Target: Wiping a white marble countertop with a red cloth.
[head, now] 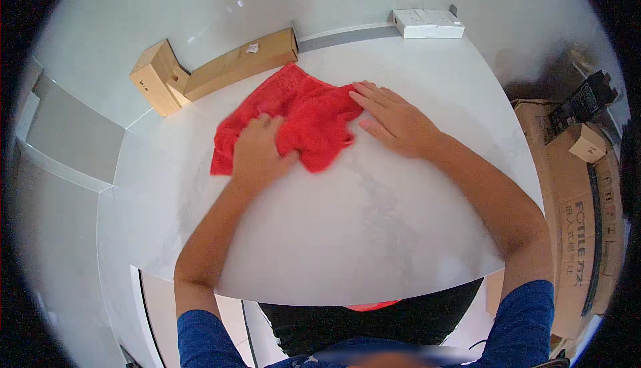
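A crumpled red cloth (313, 123) lies spread on the white marbled countertop (340, 233). My left hand (258, 145) rests on the cloth's left part, fingers bent over it and slightly blurred; whether it grips the fabric is hard to tell. At the cloth's right end is my right hand (395, 120), with its fingertips touching the red edge. Its fingers are extended and its palm faces down, with the thumb a little apart from the others.
Along the wall at the back stand a wooden block (157, 80), a long cardboard box (240, 62) and a white box (430, 23). Large cardboard cartons (571, 218) stand beyond the counter's right edge, with a black box (581, 103) on top.
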A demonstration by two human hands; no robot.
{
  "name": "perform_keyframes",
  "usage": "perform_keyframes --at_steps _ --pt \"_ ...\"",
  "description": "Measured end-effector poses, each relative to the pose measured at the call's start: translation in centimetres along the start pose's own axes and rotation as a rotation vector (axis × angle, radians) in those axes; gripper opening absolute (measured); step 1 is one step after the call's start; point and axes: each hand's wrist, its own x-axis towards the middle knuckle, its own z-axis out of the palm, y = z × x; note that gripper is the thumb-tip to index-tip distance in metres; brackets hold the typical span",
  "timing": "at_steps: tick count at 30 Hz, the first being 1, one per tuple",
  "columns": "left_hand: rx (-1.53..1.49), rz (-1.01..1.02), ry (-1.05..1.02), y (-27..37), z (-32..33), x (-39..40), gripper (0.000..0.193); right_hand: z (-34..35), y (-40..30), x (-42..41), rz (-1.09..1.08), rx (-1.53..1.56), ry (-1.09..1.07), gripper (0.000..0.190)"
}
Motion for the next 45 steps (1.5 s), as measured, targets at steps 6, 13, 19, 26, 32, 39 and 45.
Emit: perform_keyframes --at_steps 6,13,19,26,32,39,45 --pt "-0.235 0.586 -0.431 8.9 -2.6 -4.1 0.056 -0.3 0.5 0.1 -0.034 0.069 -0.024 0.053" --pt "-0.260 0.360 -0.078 -0.8 0.0 1.1 0.052 -0.3 0.7 0.1 -0.010 0.129 -0.058 0.052" --pt "-0.258 0.413 -0.211 3.8 -0.5 -2.3 0.060 -0.2 0.9 -0.1 0.013 0.068 -0.070 0.050" --pt "-0.435 0.803 -0.375 7.0 -1.4 -2.5 0.054 -0.7 1.3 0.3 -0.037 0.059 -0.101 0.049" --pt "-0.322 0.095 0.006 -3.8 1.0 1.2 0.048 -0.2 0.5 0.3 0.123 0.288 -0.069 0.049" --pt "-0.272 0.533 -0.144 7.5 -1.5 -3.8 0.058 -0.9 1.3 0.4 -0.056 0.217 -0.119 0.049" --pt "-0.358 0.530 -0.283 6.2 -0.8 -2.2 0.056 -1.1 1.2 -0.2 -0.052 0.173 -0.135 0.050"
